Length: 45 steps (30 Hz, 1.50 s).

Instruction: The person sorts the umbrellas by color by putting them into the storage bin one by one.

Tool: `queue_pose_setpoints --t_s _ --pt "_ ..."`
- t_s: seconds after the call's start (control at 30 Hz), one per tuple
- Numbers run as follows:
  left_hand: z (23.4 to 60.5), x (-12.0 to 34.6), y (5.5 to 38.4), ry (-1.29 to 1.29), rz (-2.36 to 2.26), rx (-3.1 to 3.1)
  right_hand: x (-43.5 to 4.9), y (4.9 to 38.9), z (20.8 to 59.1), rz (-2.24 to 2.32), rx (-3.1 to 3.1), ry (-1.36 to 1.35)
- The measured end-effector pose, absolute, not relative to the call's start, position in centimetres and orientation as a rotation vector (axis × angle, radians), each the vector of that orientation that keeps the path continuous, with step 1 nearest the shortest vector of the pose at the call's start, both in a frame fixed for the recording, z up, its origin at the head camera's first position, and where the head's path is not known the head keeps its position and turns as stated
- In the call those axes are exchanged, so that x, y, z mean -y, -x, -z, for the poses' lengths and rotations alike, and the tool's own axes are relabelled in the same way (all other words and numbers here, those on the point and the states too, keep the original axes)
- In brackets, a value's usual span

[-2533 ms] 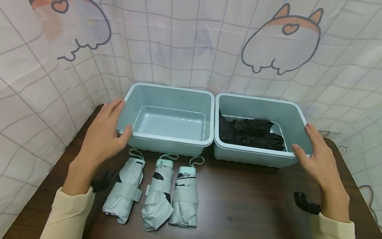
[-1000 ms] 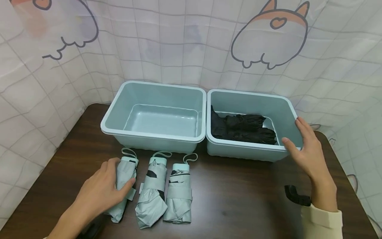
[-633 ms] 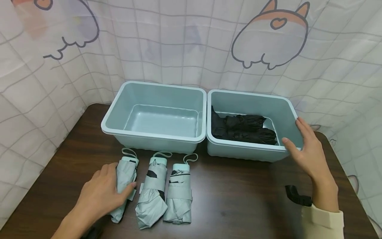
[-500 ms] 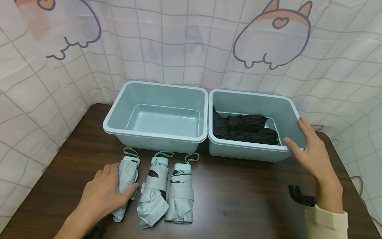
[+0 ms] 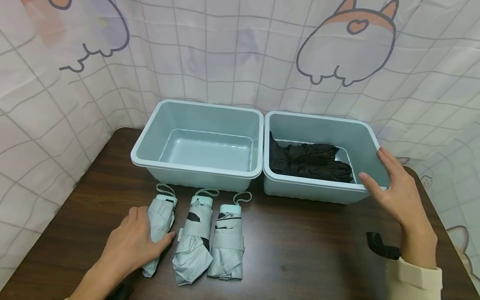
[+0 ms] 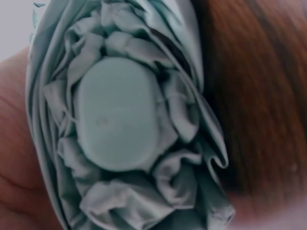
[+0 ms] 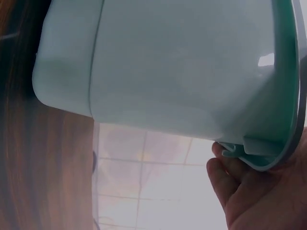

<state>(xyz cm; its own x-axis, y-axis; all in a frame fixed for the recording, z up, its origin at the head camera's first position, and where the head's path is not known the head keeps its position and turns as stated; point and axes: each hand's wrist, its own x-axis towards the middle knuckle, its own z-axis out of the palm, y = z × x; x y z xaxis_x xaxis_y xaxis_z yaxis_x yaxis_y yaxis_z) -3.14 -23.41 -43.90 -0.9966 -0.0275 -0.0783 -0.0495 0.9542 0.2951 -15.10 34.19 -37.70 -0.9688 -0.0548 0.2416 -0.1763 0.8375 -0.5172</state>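
Umbrella (image 5: 160, 220), near left, apparently clasped in left hand (image 5: 129, 241), best gripped mid-body; right bin (image 5: 311, 188) held by right hand (image 5: 399, 192).

Smooth, glossy plastic bins (image 5: 202, 176) stand on a sheeny wood-grain table (image 5: 300, 246) beside wrinkled cloth umbrellas (image 5: 195, 235) with matt plastic end caps (image 6: 117, 115), before a creased fabric curtain (image 5: 232, 54).

No readable text, label or number shows anywhere.
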Motion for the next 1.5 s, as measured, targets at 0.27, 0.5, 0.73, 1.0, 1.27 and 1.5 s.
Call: queue_pose_setpoints --t_s 0.27,0.5,0.73,1.0,1.27,1.5 --pt "43.89 23.53 3.22 0.076 -0.443 -3.028 -34.18 15.07 37.57 -0.79 2.804 -0.188" --pt "44.0 23.52 3.21 0.065 -0.442 -3.04 -34.28 15.08 37.85 -0.786 2.803 -0.18" --pt "44.14 23.57 3.08 0.081 -0.458 -3.013 -34.23 15.06 38.17 -0.794 2.8 -0.179" --pt "44.21 23.5 3.22 0.078 -0.439 -3.024 -34.18 15.11 38.04 -0.775 2.788 -0.188" --pt "43.73 22.89 2.52 0.115 -0.401 -3.019 -34.38 15.06 38.09 -0.803 2.788 -0.212" --pt "43.29 22.72 2.39 0.141 -0.397 -2.984 -34.28 15.23 37.97 -0.827 2.759 -0.231"
